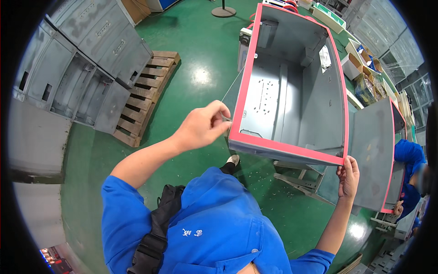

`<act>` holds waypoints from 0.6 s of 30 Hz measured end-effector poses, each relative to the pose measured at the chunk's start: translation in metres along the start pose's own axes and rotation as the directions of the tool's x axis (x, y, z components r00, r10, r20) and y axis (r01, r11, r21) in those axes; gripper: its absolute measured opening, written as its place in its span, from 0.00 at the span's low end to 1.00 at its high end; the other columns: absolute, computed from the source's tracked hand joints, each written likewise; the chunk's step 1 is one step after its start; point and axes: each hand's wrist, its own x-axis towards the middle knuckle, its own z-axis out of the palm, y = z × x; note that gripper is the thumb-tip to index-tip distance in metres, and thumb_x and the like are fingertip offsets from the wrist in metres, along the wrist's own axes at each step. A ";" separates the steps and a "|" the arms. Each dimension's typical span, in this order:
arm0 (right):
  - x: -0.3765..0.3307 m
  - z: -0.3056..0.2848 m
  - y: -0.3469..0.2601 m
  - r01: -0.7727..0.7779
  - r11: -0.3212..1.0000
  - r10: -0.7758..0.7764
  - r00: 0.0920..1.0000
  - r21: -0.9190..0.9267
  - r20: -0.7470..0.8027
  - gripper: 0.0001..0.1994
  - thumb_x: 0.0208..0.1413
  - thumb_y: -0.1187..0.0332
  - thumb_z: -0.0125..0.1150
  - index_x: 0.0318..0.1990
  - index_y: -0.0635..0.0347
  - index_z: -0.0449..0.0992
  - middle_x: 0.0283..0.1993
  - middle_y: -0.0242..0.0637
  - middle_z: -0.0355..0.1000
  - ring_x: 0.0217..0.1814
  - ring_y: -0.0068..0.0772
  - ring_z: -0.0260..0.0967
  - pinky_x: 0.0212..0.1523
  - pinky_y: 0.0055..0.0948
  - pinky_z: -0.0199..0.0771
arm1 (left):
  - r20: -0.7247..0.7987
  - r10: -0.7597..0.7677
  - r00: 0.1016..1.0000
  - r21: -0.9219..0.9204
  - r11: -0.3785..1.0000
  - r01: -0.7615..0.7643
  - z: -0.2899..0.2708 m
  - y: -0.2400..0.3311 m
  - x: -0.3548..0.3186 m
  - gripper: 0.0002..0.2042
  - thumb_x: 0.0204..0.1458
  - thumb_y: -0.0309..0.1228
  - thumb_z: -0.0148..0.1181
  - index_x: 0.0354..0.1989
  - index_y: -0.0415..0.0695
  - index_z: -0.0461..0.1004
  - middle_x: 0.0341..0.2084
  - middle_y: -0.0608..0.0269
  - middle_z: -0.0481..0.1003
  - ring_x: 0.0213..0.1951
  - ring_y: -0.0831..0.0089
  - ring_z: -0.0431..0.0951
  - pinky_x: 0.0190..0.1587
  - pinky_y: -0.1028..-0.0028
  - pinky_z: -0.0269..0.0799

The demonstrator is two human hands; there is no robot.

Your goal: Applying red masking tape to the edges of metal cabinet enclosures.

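Observation:
A grey sheet-metal cabinet (292, 91), its hollow side facing up, has bright pink tape (287, 149) along its rim. Beside the near left corner, my left hand (203, 124) is closed, with thumb and bent fingers brought together by the edge. What lies between those fingertips is too small to make out. At the near right corner, my right hand (349, 178) pinches the taped edge between thumb and fingers. Inside the cabinet are a perforated panel, a ridge and a white paper label (325, 58) on the right wall.
A wooden pallet (150, 91) and stacked grey metal cabinets (86, 59) stand to the left on the green floor. At right, a co-worker in blue (407, 160) is beside another pink-edged cabinet (372, 155). Bins of small parts (365, 86) line the far right. A stand (299, 178) is underneath.

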 end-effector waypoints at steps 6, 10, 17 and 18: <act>-0.008 -0.001 -0.002 -0.015 0.999 0.012 0.998 -0.048 -0.061 0.08 0.53 0.65 0.51 0.37 0.58 0.68 0.33 0.25 0.66 0.32 0.12 0.60 0.30 0.13 0.61 | -0.126 0.458 0.880 0.260 0.871 -0.416 0.000 -0.013 -0.001 0.09 0.45 0.21 0.54 0.36 0.39 0.70 0.30 0.61 0.69 0.31 0.72 0.70 0.33 0.76 0.66; -0.013 0.012 -0.005 -0.032 0.999 0.028 0.990 -0.034 -0.135 0.08 0.55 0.64 0.48 0.39 0.56 0.69 0.33 0.22 0.67 0.33 0.11 0.62 0.31 0.13 0.63 | 0.162 0.680 0.715 0.347 0.639 -0.686 0.004 -0.014 0.012 0.16 0.44 0.29 0.55 0.43 0.39 0.69 0.45 0.56 0.68 0.49 0.57 0.66 0.52 0.62 0.61; -0.006 0.028 0.004 0.098 0.995 -0.090 0.958 0.014 -0.273 0.08 0.50 0.66 0.56 0.32 0.62 0.70 0.28 0.27 0.66 0.32 0.16 0.60 0.34 0.18 0.58 | 0.395 0.834 0.386 0.191 0.336 -0.922 0.005 -0.041 0.052 0.15 0.49 0.38 0.51 0.41 0.42 0.72 0.43 0.60 0.71 0.50 0.60 0.67 0.54 0.62 0.57; -0.006 0.029 0.006 0.114 0.993 -0.107 0.947 0.005 -0.301 0.07 0.49 0.66 0.56 0.31 0.61 0.70 0.28 0.27 0.66 0.31 0.16 0.60 0.34 0.18 0.58 | 0.403 0.854 0.328 0.154 0.290 -0.945 0.002 -0.043 0.057 0.14 0.49 0.39 0.51 0.40 0.43 0.72 0.42 0.60 0.72 0.49 0.61 0.68 0.54 0.63 0.58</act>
